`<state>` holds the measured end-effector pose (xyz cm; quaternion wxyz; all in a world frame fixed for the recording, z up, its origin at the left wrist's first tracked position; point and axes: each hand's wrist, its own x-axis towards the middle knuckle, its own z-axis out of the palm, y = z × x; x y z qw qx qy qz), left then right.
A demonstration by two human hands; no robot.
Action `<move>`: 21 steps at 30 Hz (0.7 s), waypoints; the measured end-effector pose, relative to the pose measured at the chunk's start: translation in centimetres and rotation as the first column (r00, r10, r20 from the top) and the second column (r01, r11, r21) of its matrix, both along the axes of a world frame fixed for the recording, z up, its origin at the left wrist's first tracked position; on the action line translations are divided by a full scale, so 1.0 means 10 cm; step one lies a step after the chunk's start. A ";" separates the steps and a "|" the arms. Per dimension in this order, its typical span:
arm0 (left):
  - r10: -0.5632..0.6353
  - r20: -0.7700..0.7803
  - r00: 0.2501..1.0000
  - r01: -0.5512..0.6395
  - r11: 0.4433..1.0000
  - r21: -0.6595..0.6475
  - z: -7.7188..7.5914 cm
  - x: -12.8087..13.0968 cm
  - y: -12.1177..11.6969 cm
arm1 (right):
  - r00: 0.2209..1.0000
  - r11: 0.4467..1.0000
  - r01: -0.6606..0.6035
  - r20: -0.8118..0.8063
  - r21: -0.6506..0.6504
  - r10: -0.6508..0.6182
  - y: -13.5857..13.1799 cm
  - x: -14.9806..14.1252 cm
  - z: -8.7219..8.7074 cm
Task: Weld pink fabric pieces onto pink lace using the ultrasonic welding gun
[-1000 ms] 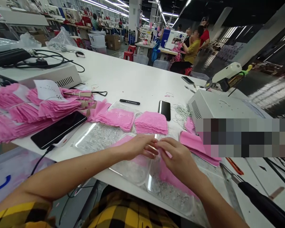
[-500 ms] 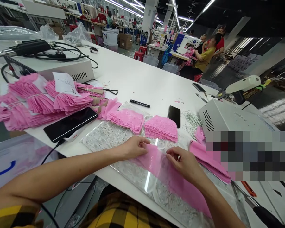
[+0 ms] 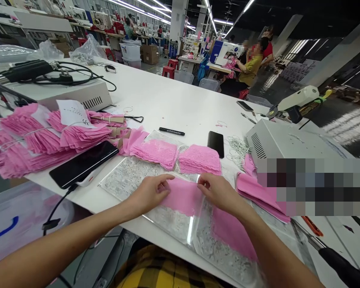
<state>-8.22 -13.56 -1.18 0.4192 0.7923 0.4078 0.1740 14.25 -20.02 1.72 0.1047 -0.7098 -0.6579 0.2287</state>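
Observation:
A pink lace piece lies flat on a clear plastic sheet over white lace at the table's near edge. My left hand pinches the piece's upper left corner, fingers closed. My right hand pinches its upper right corner, fingers closed too. Another pink piece lies under plastic to the right. Just beyond my hands sit two small stacks of pink lace.
Bundled pink pieces and a black phone lie at the left, by a white machine box. A black marker, a second phone, elastic bands and another white box stand beyond. Black-handled scissors rest at the right. People sit at sewing machines far back.
My hands moved apart and spread the pink lace piece flat on the plastic sheet; a second ago they were together at its middle.

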 end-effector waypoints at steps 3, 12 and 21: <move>0.005 -0.021 1.000 -0.003 0.998 0.067 -0.02 -0.09 0.01 | 0.999 0.999 -0.036 -0.001 -0.019 0.036 0.16 -0.09 0.02; -0.027 -0.120 0.992 0.059 0.962 0.268 -0.06 -0.18 0.05 | 0.994 0.992 -0.111 -0.015 0.054 0.112 -0.01 -0.16 0.01; -0.053 -0.235 0.971 0.203 0.705 0.679 -0.16 -0.22 0.06 | 0.975 0.955 -0.139 -0.134 0.262 0.179 -0.66 0.01 -0.19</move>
